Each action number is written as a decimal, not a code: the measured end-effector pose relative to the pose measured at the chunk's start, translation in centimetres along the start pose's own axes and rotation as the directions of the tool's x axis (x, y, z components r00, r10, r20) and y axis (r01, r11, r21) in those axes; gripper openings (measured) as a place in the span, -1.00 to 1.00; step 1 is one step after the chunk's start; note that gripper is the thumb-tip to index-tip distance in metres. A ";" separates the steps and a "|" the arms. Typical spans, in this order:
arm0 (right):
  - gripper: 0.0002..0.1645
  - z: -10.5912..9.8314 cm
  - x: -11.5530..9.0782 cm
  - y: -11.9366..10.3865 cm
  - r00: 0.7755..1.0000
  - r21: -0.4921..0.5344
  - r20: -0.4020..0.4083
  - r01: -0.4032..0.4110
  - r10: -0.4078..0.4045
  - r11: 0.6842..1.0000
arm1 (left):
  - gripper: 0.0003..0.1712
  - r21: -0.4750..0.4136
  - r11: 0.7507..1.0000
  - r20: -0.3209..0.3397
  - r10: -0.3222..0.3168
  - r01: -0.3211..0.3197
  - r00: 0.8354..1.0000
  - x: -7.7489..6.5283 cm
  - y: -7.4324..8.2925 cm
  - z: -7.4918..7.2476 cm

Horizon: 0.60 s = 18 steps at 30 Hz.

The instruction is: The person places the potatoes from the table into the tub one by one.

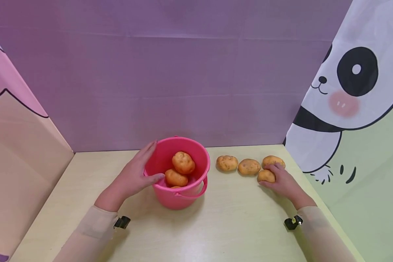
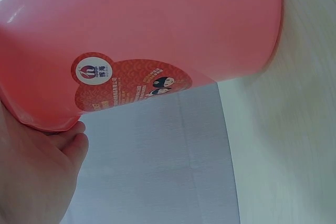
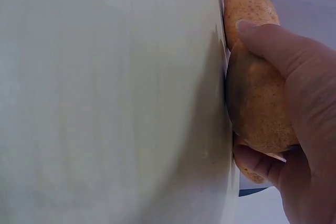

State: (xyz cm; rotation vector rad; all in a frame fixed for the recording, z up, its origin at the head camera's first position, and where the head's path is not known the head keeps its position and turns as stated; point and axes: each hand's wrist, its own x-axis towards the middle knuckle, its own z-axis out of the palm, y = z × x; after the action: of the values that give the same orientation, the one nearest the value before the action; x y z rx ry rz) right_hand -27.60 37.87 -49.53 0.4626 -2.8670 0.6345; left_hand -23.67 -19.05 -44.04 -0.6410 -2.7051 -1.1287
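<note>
A pink bucket [image 1: 180, 199] stands on the table with several potatoes inside, two of them plainly seen: an upper potato [image 1: 183, 162] and a lower potato [image 1: 175, 178]. My left hand [image 1: 132, 177] grips its rim from the left, the thumb lying over the near edge. In the left wrist view the fingers [image 2: 77, 148] show bent at the rim, beside a red label. To the right, my right hand [image 1: 283, 182] holds a potato [image 1: 266, 176] between thumb and fingers. The right wrist view has this potato [image 3: 260, 98] low against the tabletop.
Behind the held potato lies another potato [image 1: 273, 160], partly covered by the right fingers. Left of it, two more potatoes, a middle one [image 1: 249, 167] and a left one [image 1: 227, 163], form a row near the purple back wall [image 1: 183, 72]. The bucket's handle [image 1: 196, 194] hangs at its right front.
</note>
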 end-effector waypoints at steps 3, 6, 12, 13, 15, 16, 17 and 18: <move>-0.25 0.0 0.0 0.0 1.000 0.013 0.018 -0.017 0.017 1.000 | 0.39 0.003 1.000 -0.001 -0.005 0.005 1.000 0.0 0.1 0.0; -0.26 0.1 0.0 0.0 1.000 0.026 0.017 -0.012 0.011 1.000 | 0.39 0.000 1.000 -0.002 -0.005 0.005 1.000 0.0 0.1 0.0; -0.30 0.1 0.1 0.0 1.000 0.051 -0.006 0.008 -0.007 0.999 | 0.38 -0.011 1.000 -0.003 0.005 -0.005 1.000 0.0 0.0 0.1; -0.31 0.1 0.1 0.0 1.000 0.059 -0.013 0.011 -0.010 0.998 | 0.38 -0.012 1.000 -0.002 0.006 -0.006 1.000 0.0 -0.1 0.1; -0.35 0.0 0.2 -0.2 0.999 0.089 -0.034 0.028 -0.025 0.996 | 0.37 -0.012 1.000 -0.002 0.007 -0.007 1.000 0.0 -0.1 0.1; -0.36 -0.1 0.3 -0.3 0.998 0.105 -0.046 0.038 -0.033 0.994 | 0.37 -0.011 1.000 -0.002 0.006 -0.006 1.000 0.0 -0.1 0.0; -0.38 -0.1 0.4 -0.4 0.997 0.120 -0.060 0.049 -0.042 0.992 | 0.38 -0.010 1.000 -0.002 0.006 -0.006 1.000 0.0 -0.1 0.0; -0.41 -0.2 0.5 -0.5 0.996 0.135 -0.072 0.062 -0.053 0.989 | 0.38 -0.010 1.000 -0.003 0.005 -0.005 1.000 0.0 -0.1 0.0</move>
State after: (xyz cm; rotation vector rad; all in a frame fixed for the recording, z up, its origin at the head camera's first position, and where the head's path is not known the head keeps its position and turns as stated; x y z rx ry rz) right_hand -27.87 37.41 -49.04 0.5302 -2.7470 0.8238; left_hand -23.73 -19.06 -44.08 -0.6466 -2.6956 -1.1414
